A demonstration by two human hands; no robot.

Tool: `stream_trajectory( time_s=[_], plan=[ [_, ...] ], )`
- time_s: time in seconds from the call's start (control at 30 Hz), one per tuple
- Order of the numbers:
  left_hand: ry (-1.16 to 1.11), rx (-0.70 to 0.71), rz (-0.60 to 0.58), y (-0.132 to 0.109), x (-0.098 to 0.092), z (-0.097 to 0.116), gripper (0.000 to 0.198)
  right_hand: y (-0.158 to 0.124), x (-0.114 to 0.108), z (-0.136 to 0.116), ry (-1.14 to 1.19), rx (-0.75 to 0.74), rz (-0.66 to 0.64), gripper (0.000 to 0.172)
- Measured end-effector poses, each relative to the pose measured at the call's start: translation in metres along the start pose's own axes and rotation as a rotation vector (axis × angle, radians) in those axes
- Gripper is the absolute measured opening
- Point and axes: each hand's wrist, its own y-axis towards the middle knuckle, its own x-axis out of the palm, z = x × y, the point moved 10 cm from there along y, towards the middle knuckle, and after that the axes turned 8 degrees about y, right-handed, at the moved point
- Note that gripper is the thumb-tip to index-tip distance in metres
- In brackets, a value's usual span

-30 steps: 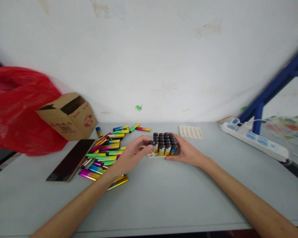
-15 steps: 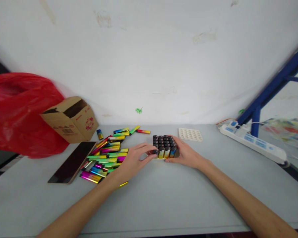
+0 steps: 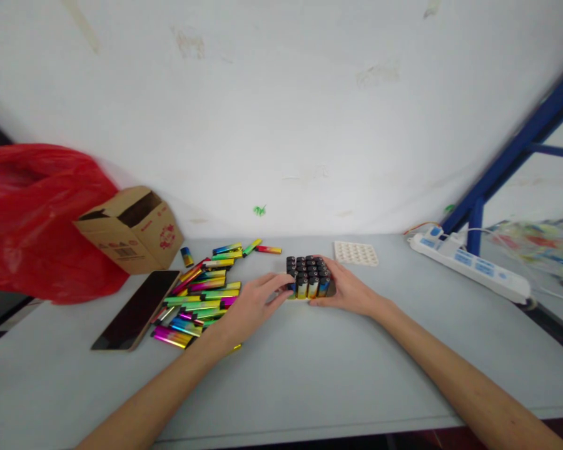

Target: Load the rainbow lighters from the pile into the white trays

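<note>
black tops, bright foil sides: block of upright lighters [image 3: 308,276] in tight rows, mid-desk [image 3: 281,381], nearer the far edge than the near one. pale rim of a tray beneath, mostly hidden. left hand [image 3: 251,305] pinches the lighter [image 3: 291,282] at the block's near left corner, thumb and fingertips closed on it. right hand [image 3: 354,292] wrapped about the block's right side, gripping, thumb on the near face. loose lighters [image 3: 199,294] heaped left of the left hand, some toward the far edge. phone [image 3: 136,310] flat, toward the left edge. box [image 3: 136,231] by the far left corner, against a red bag [image 3: 42,219]. spare tray [image 3: 355,254] near the far edge. power strip [image 3: 469,265] along the right edge.
</note>
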Motion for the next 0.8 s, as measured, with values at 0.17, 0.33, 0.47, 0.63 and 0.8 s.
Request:
stream_trajectory(
  time_s=[0.17, 0.33, 0.47, 0.63, 0.8],
  plan=[
    [0.081, 0.085, -0.007, 0.0, 0.0, 0.009, 0.022, 0.001, 0.0, 0.001, 0.005, 0.007, -0.002, 0.1],
    [0.141, 0.063, 0.065, -0.001, -0.02, 0.002, 0.036, -0.001, 0.0, 0.004, 0.005, -0.003, 0.0, 0.1],
    [0.258, 0.015, 0.174, 0.004, -0.049, -0.015, 0.018, -0.001, 0.002, 0.005, 0.001, 0.008, -0.005, 0.101],
    [0.448, -0.001, 0.209, 0.01, -0.067, -0.05, 0.019, -0.001, 0.001, 0.007, 0.0, 0.031, 0.003, 0.101],
    [0.581, -0.027, 0.102, 0.025, -0.053, -0.074, 0.028, 0.0, 0.002, 0.006, 0.007, 0.012, -0.006, 0.101]
  ],
)
